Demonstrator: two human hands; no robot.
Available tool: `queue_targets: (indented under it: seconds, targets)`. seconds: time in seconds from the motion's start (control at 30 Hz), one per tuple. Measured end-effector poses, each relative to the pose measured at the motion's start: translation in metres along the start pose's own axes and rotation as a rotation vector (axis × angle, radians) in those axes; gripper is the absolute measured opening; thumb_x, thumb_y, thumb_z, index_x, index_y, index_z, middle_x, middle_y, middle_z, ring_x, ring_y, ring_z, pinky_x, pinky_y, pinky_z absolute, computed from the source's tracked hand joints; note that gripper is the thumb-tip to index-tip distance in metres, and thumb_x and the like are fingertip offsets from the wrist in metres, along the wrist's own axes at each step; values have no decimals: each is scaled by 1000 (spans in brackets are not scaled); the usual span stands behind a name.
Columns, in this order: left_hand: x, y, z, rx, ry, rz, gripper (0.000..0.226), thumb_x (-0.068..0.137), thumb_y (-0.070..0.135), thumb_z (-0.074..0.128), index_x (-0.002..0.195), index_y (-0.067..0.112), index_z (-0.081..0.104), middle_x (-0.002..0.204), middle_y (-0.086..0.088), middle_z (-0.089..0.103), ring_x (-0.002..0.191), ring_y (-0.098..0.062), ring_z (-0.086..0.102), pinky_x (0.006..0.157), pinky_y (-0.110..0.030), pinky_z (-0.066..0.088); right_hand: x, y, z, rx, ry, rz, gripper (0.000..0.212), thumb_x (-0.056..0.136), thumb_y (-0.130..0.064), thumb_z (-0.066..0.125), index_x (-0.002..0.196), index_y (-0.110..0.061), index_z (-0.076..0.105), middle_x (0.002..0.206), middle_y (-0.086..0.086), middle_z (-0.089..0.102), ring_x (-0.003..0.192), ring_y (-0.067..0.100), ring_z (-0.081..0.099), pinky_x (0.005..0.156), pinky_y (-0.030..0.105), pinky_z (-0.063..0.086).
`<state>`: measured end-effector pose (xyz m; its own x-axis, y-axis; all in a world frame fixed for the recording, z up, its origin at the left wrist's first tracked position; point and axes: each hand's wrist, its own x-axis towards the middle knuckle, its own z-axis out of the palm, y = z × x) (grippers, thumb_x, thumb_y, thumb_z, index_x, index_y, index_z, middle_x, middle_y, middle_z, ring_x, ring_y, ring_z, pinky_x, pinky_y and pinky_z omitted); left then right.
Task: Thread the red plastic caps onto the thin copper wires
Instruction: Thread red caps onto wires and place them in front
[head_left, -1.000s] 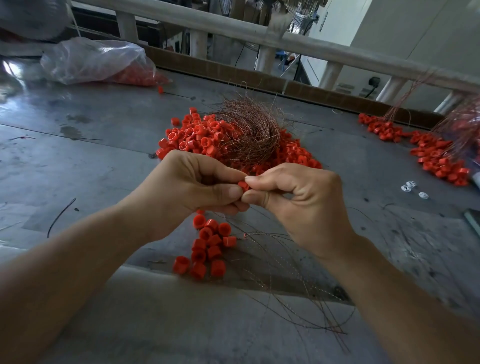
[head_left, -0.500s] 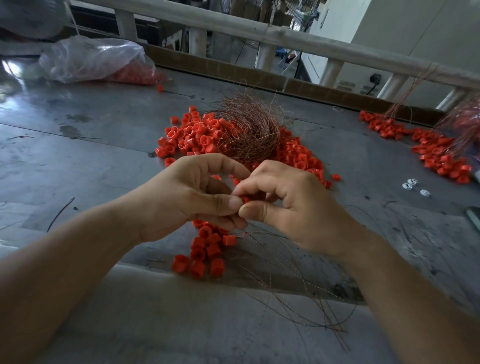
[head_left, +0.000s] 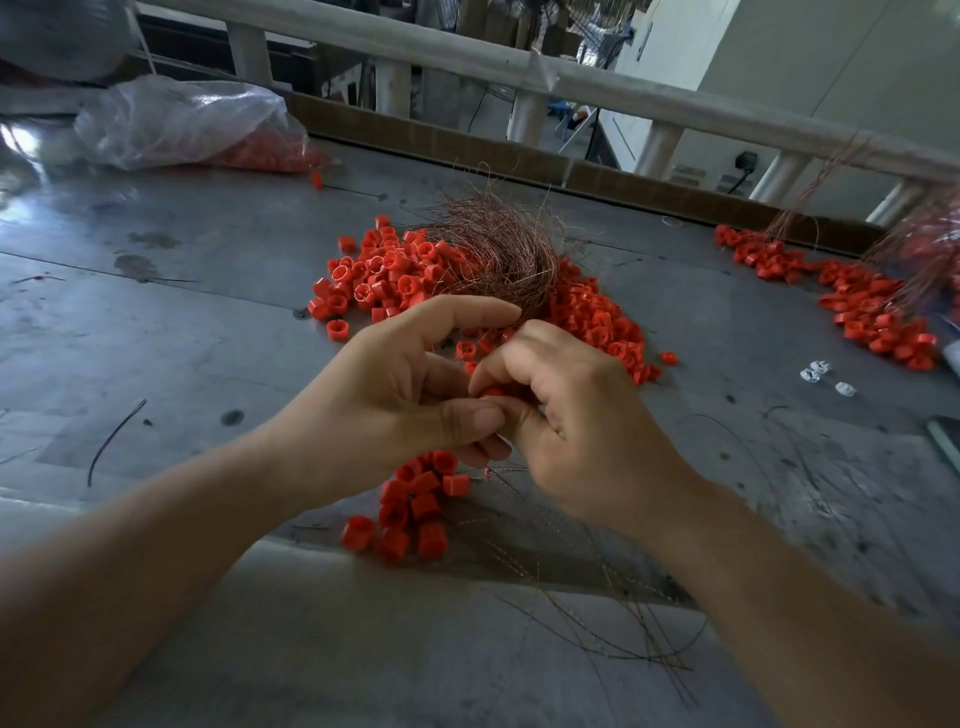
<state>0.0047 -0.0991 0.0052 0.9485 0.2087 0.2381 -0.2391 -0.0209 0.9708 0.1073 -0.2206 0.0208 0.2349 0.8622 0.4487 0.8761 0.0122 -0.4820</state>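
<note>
At far left, on the grey metal table (head_left: 156, 322), a clear plastic bag (head_left: 176, 124) lying slumped, with red caps (head_left: 270, 153) inside at its right end; how full, impossible to tell through the crumpled film; one stray cap (head_left: 316, 180) just beside the bag's mouth; lower left, a short dark wire piece (head_left: 111, 441) alone on the table.

In the middle, a big pile of loose caps (head_left: 374, 275), with a bundle of thin copper wires (head_left: 504, 254) lying on top and hiding part of it; in front of the pile, left hand (head_left: 384, 400) and right hand (head_left: 576, 431) joined above the table; left hand with index finger stretched forward, thumb and other fingers curled, pinching one held cap (head_left: 491, 391); right hand with fingers curled round the same cap from the other side; only a small part of this cap visible between the fingertips; any wire inside the grip too thin to make out; under the hands, a small cluster of caps (head_left: 415, 504), partly covered by the left hand; to its right, loose copper wires (head_left: 597, 587) spread toward the table's near edge, blurred.

Further right, small white clips (head_left: 821, 371); behind them a second pile of caps (head_left: 857, 306); at the right border a second wire bundle (head_left: 930, 244), cut off by the frame, and a dark flat object (head_left: 943, 441), also cut off, not recognisable; along the back, a pale railing (head_left: 623, 98).
</note>
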Motion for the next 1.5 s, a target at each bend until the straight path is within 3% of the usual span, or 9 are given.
queue_targets:
  seconds: [0.33, 0.53, 0.77, 0.93, 1.07, 1.17, 1.27, 1.43, 1.5]
  targets:
    - [3, 3, -5, -104, 35, -3, 64, 51, 29, 88, 109, 33, 61, 72, -12, 70, 68, -23, 70, 59, -23, 54, 1, 9, -5, 124, 61, -24, 14, 80, -13, 63, 92, -7, 67, 84, -16, 49, 80, -7, 47, 73, 8, 37]
    - [4, 6, -8, -132, 29, -5, 61, 57, 11, 80, 113, 22, 57, 75, -10, 71, 71, -25, 70, 60, -24, 54, 1, 11, -12, 211, 127, -15, 31, 72, -17, 70, 100, -24, 59, 86, -14, 59, 83, 0, 58, 74, 12, 46]
    - [3, 10, -6, -178, 13, -20, 53, 56, 32, 85, 105, 26, 65, 78, -15, 71, 74, -28, 70, 61, -25, 55, 1, 7, -13, 194, 127, -41, 25, 73, -16, 69, 96, -22, 61, 84, -11, 60, 80, 4, 59, 71, 14, 48]
    - [4, 8, -8, -158, 36, -28, 44, 61, 19, 76, 104, 23, 64, 76, -12, 71, 73, -27, 70, 60, -25, 55, 3, 7, -14, 191, 123, -38, 25, 73, -15, 68, 96, -22, 61, 82, -6, 61, 80, 5, 59, 70, 13, 47]
    - [3, 8, -8, -122, 34, -35, 40, 64, 24, 78, 102, 23, 66, 77, -14, 71, 70, -26, 70, 58, -23, 54, 2, 8, -13, 180, 101, -39, 24, 73, -16, 68, 95, -23, 61, 83, -4, 62, 80, 4, 58, 70, 13, 48]
    - [3, 8, -8, -64, 52, -18, 34, 67, 22, 71, 101, 20, 66, 74, -12, 71, 62, -20, 68, 52, -21, 52, 1, 8, -12, 213, 69, -6, 32, 72, -24, 69, 102, -27, 57, 89, -10, 62, 84, 1, 59, 74, 14, 48]
    - [4, 10, -10, -162, 38, 15, 48, 58, 31, 81, 103, 20, 69, 78, -9, 71, 62, -16, 67, 51, -21, 51, 1, 7, -13, 314, -24, 54, 41, 68, -40, 68, 105, -38, 51, 95, -18, 61, 94, -4, 59, 83, 12, 46]
    - [7, 9, -16, -241, 28, 37, 50, 53, 12, 82, 101, 13, 70, 83, -12, 71, 70, -19, 67, 55, -24, 52, 1, 8, -11, 320, -26, 73, 14, 77, -29, 62, 91, -29, 59, 77, -17, 61, 72, -6, 60, 63, 7, 44]
    - [6, 10, -19, -233, 64, 30, 47, 48, 2, 68, 94, 12, 72, 78, -11, 71, 64, -17, 65, 53, -23, 51, 2, 11, -13, 257, 9, 68, 6, 81, -15, 63, 87, -16, 66, 72, -20, 57, 66, -10, 56, 58, 4, 40]
